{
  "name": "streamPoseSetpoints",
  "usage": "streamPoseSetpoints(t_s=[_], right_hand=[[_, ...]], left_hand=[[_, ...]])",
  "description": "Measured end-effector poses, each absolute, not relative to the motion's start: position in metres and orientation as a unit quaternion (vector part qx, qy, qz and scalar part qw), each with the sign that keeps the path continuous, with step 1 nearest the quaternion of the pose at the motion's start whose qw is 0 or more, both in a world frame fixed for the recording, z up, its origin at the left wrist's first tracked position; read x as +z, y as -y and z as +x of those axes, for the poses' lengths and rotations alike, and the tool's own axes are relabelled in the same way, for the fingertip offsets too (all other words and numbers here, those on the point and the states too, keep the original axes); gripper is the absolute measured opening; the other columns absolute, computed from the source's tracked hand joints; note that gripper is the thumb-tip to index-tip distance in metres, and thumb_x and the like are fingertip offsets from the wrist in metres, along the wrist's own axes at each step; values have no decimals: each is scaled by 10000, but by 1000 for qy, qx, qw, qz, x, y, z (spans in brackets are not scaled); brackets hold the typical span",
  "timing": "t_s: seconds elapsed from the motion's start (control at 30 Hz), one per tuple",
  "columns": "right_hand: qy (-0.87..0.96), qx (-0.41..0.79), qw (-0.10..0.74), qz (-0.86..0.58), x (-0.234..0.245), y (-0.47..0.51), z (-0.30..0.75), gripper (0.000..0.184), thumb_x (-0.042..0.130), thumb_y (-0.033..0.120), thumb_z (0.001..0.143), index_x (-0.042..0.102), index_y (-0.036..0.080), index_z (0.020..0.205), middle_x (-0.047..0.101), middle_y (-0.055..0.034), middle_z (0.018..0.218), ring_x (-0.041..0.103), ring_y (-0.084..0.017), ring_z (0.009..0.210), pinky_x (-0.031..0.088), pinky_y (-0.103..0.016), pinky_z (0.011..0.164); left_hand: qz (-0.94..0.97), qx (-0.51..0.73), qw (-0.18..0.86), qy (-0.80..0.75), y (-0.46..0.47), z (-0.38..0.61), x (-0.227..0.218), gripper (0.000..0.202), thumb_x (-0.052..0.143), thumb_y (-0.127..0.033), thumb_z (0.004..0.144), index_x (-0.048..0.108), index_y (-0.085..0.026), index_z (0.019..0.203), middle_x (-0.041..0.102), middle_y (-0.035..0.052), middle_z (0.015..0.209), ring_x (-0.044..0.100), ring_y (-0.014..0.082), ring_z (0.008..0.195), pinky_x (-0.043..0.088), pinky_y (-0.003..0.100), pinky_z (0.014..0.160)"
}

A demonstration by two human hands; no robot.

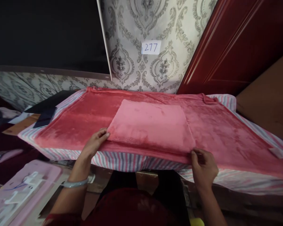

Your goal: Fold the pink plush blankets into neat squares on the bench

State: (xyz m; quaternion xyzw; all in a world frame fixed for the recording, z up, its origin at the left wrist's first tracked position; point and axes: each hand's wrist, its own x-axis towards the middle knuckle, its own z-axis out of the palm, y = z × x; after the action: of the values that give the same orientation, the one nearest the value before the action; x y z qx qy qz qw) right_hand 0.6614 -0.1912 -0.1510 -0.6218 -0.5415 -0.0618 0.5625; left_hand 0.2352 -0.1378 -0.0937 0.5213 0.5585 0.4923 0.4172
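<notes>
A light pink plush cloth (151, 125), rectangular and lying flat, rests on a larger coral-red plush blanket (73, 116) spread over the table. My left hand (95, 142) pinches the cloth's near left corner between thumb and fingers. At the near right corner, my right hand (204, 166) has its fingers closed on the cloth's edge. The cloth's near edge runs between both hands, close to the front of the table. A pale bangle (75, 183) circles my left wrist.
A striped tablecloth (127, 160) hangs over the table's front. Behind stand a dark screen (47, 34), a patterned wall with a paper (151, 47) marked 277, and a red door (221, 47). A pink board (25, 194) with white plastic pieces is at lower left.
</notes>
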Motion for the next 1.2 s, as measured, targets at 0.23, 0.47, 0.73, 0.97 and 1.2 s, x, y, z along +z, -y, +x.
streamPoseSetpoints(t_s=[0.23, 0.47, 0.73, 0.97, 1.2], right_hand=[[504, -55, 524, -684, -151, 183, 673, 313, 523, 462, 859, 646, 174, 840, 640, -77, 792, 569, -201, 647, 461, -340, 622], [494, -26, 495, -714, -162, 181, 676, 353, 503, 533, 812, 612, 197, 806, 639, -83, 765, 567, -217, 652, 473, -373, 669], [505, -4, 543, -670, -157, 185, 687, 399, 550, 544, 870, 672, 171, 944, 698, -96, 883, 641, -236, 764, 524, -382, 726], [738, -127, 365, -553, -109, 154, 633, 448, 370, 380, 1032, 580, 235, 1401, 569, -112, 1455, 438, -300, 1398, 351, -574, 1132], [756, -121, 184, -616, -130, 135, 612, 480, 410, 384, 1024, 516, 331, 1489, 451, -34, 1578, 306, -379, 1476, 309, -659, 1129]], left_hand=[[555, 499, 302, -592, 129, 228, -102, 558, 682, -722, 673, 687, -179, 800, 651, 57, 912, 585, 247, 949, 456, 372, 951], [597, 447, 258, -615, 129, 227, -104, 579, 603, -768, 688, 655, -193, 727, 627, 42, 815, 580, 234, 855, 481, 355, 855], [562, 472, 239, -636, 135, 221, -101, 669, 573, -802, 732, 689, -171, 924, 712, 90, 940, 658, 261, 896, 539, 365, 827], [807, 277, -47, -519, 121, 293, -76, 597, 356, -504, 998, 507, -155, 1458, 487, 156, 1542, 409, 289, 1461, 282, 518, 1228], [772, 124, -62, -620, 96, 321, -90, 715, 467, -583, 966, 398, -185, 1556, 285, 192, 1642, 217, 391, 1534, 207, 689, 1189]])
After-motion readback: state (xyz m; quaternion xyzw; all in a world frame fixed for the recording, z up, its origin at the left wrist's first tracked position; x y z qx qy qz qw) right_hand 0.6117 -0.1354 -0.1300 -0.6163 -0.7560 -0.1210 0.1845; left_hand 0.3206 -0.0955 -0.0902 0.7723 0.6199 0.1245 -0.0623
